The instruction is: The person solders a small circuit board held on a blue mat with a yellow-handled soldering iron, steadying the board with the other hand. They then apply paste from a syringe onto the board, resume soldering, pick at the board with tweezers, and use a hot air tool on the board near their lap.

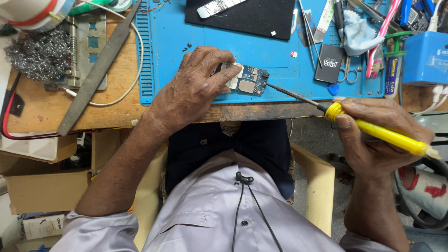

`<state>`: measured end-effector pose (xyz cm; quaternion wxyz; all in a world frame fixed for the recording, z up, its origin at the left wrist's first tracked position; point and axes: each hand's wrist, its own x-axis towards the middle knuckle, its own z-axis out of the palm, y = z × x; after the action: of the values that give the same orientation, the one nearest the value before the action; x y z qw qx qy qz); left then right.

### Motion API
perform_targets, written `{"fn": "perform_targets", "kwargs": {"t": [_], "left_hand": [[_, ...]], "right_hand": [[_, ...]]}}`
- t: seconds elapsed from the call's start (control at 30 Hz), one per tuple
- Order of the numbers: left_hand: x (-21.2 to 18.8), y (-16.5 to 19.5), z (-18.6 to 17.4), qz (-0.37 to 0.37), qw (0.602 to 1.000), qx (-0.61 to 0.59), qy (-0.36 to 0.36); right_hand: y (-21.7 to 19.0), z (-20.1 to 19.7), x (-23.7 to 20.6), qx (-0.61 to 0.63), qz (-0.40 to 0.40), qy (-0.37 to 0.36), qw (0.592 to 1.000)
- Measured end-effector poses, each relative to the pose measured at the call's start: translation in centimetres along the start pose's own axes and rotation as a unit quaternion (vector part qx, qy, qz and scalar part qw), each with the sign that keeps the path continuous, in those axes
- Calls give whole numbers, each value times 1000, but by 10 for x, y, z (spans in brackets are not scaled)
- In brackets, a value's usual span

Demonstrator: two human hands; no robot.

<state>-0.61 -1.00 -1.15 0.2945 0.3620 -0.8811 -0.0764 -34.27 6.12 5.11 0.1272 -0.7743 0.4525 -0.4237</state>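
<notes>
A small blue circuit board (252,82) lies near the front edge of a blue work mat (186,42). My left hand (193,88) rests on the mat and pins the board's left end with its fingertips. My right hand (378,135) hangs off the bench's front edge, gripping a yellow-handled soldering iron (373,130). The iron's dark metal tip reaches up and left, touching the board's right edge.
A long flat metal file (95,70), steel wool (39,53) and a white cable lie on the wooden bench at left. Tweezers, scissors (349,70), a black card, a cloth and a blue box (425,58) crowd the right. Cardboard boxes sit below left.
</notes>
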Motion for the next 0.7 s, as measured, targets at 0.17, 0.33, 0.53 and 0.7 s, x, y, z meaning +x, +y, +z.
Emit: {"fn": "perform_targets", "kwargs": {"t": [0.17, 0.33, 0.53, 0.7], "left_hand": [[1, 0, -1, -3, 1000, -16, -10], [1, 1, -2, -2, 1000, -12, -2], [0, 0, -2, 1, 1000, -18, -4], [0, 0, -1, -1, 1000, -7, -2]], "right_hand": [[-1, 1, 0, 4, -1, 4, 1000], [2, 2, 2, 2, 1, 12, 1000], [2, 2, -2, 6, 6, 17, 1000], [5, 0, -1, 1, 6, 12, 1000]]}}
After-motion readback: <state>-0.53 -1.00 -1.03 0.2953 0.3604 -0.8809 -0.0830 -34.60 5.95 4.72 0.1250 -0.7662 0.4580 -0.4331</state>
